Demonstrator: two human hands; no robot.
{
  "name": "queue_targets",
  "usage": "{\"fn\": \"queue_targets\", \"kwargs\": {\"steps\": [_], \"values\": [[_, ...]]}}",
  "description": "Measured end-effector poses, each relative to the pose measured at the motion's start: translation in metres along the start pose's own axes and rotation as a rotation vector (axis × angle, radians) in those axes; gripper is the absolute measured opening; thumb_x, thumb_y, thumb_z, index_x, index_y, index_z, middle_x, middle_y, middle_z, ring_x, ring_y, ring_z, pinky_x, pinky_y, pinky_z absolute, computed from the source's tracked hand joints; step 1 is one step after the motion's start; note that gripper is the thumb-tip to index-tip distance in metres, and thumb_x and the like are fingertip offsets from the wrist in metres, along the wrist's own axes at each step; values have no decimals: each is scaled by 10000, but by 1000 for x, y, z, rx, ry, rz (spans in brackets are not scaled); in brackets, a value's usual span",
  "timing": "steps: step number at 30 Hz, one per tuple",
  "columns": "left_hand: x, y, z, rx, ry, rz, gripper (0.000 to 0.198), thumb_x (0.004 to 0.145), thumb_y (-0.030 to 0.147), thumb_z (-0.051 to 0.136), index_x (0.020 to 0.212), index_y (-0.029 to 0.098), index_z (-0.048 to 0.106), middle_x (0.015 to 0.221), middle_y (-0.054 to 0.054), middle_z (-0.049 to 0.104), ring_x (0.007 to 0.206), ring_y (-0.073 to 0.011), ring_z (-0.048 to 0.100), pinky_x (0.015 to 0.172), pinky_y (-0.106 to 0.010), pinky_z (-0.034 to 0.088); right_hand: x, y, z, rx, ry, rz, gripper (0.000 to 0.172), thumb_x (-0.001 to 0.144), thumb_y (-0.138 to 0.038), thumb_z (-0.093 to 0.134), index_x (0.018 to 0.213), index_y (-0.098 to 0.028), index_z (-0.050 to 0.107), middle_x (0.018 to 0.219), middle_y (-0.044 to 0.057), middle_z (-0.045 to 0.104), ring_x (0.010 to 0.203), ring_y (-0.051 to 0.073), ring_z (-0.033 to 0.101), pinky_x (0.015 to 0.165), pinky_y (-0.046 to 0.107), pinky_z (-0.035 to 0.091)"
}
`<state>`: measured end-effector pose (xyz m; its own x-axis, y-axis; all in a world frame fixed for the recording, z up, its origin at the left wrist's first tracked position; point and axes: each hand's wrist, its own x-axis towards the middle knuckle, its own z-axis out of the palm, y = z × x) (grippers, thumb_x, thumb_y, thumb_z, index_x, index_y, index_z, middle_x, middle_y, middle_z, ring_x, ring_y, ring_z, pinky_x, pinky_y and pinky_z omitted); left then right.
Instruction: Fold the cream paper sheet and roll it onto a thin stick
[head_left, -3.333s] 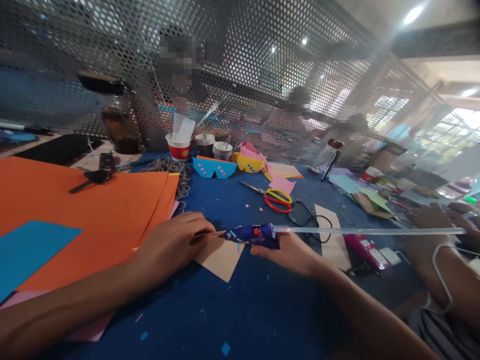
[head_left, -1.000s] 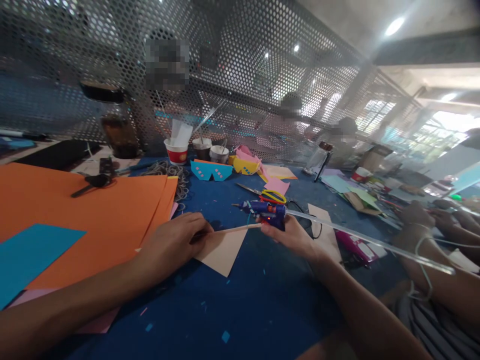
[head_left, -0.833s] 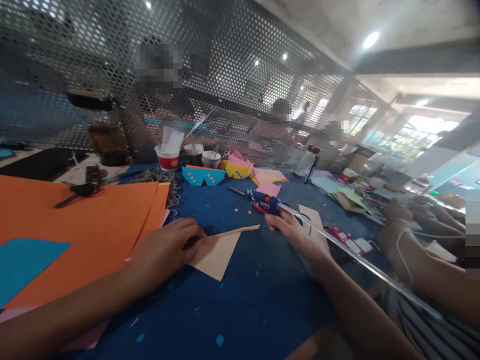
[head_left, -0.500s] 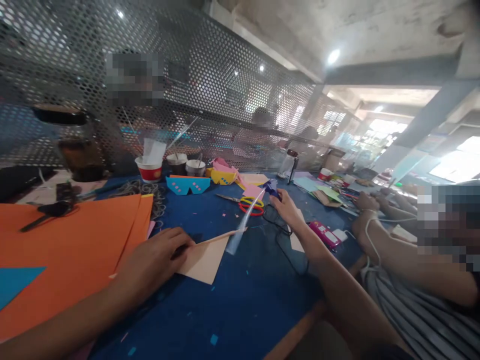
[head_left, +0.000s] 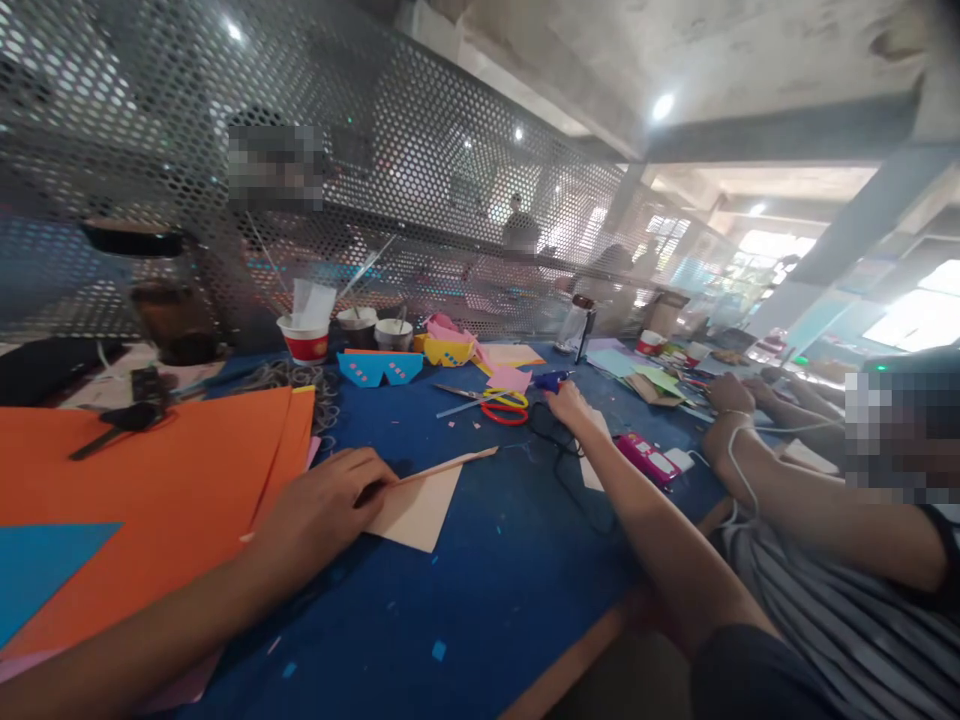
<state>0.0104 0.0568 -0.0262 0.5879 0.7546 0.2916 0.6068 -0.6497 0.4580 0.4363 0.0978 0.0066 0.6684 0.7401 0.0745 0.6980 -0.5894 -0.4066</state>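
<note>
My left hand (head_left: 337, 495) is closed on the left end of a cream sheet of paper (head_left: 420, 510), which has a narrow raised fold along its far edge. Farther off, my right hand (head_left: 571, 405) has its fingers curled at the back of a blue glue gun (head_left: 552, 380) low on the table; its fingertips are partly hidden. A clear glue stick (head_left: 459, 406) extends leftward from near the gun. Scissors (head_left: 504, 412) with red and yellow handles lie just left of my right hand. A black cord (head_left: 559, 440) runs beside it.
Orange sheets (head_left: 172, 470) and a blue sheet (head_left: 45, 570) cover the left side. Paper cups (head_left: 306, 345), a blue paper mask (head_left: 381, 369) and a yellow one (head_left: 448, 350) stand behind. A magenta device (head_left: 646, 458) lies right, near another person's arm (head_left: 795, 460).
My right hand has lowered the glue gun toward the table beside the scissors, and the clear stick has swung from slanting over the paper to lying farther back. My left hand stays on the paper.
</note>
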Motion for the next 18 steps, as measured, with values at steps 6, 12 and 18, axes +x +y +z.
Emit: {"fn": "queue_targets", "kwargs": {"steps": [6, 12, 18], "values": [[-1, 5, -1, 4, -10, 23, 329, 1017, 333, 503, 1029, 295, 830, 1110, -45, 813, 1052, -254, 737, 830, -353, 522, -15, -1, -4, -131, -4, -27, 504, 1075, -350, 566, 1504, -95, 640, 1558, 298, 602, 1490, 450, 558, 1228, 619, 411], [-2, 2, -1, 43, -40, 37, 343, 1037, 327, 498, 1062, 290, 837, 1128, -56, 807, 1059, -265, 731, 831, -366, 518, -38, -11, -22, -190, 141, -183, 503, 1080, -306, 595, 1518, -61, 629, 1604, 331, 524, 1547, 489, 433, 1243, 662, 333], [-6, -2, 1, 129, -27, 81, 324, 1051, 291, 520, 1065, 265, 843, 1112, -63, 796, 1023, -254, 730, 744, -331, 501, -104, -51, 7, 178, -84, -1153, 203, 1106, -229, 650, 1219, -228, 819, 1222, 100, 778, 1197, 250, 700, 1107, 411, 523]]}}
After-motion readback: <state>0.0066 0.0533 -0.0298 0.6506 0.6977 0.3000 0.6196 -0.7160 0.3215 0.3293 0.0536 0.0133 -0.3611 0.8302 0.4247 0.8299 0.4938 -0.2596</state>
